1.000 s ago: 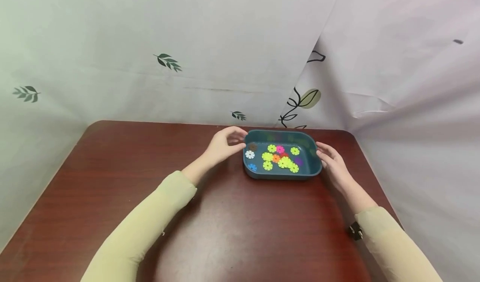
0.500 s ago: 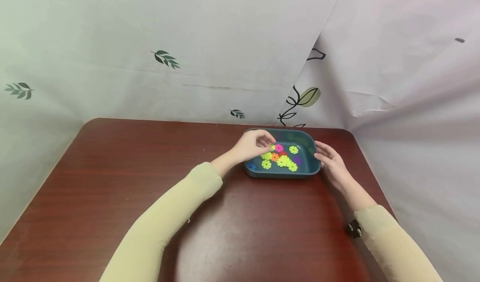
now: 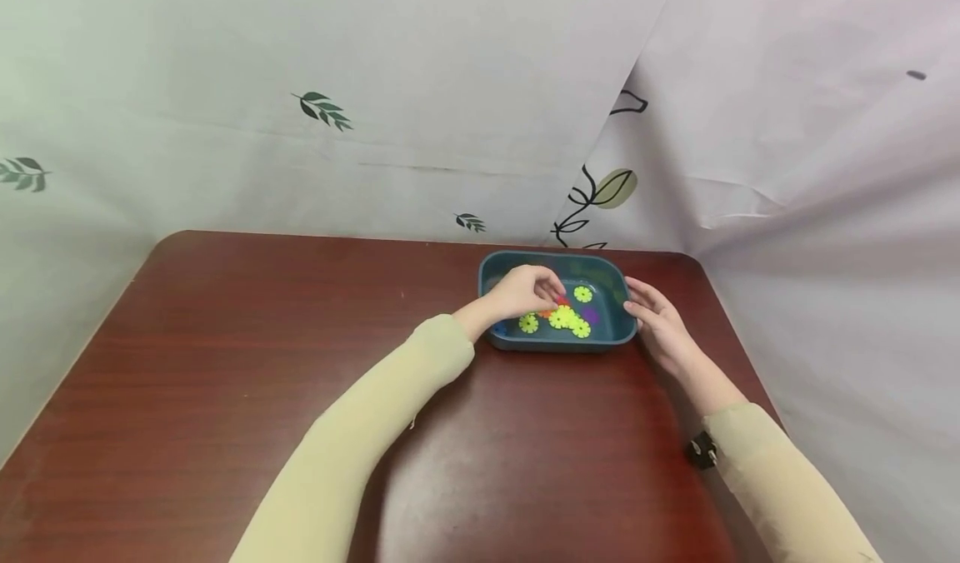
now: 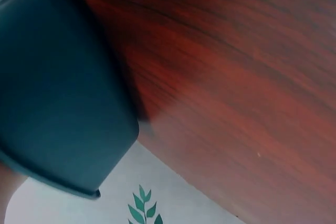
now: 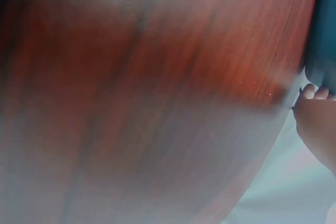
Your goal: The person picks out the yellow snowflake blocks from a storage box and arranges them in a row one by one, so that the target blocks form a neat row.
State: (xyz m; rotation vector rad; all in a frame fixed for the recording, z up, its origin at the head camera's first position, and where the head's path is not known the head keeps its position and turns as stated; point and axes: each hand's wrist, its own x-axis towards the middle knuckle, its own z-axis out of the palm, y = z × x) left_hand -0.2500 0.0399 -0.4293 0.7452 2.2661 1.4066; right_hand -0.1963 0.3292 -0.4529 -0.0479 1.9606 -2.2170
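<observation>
Teal tub (image 3: 557, 346) holds yellow discs (image 3: 566, 315) beside the left hand (image 3: 521, 291).

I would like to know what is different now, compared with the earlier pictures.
The left hand moved rightward, from the left end of the tray to over the discs inside, hiding some of them; whether it holds one is unclear. The right hand stayed at the tray's right end, and the tray stayed in place.
</observation>
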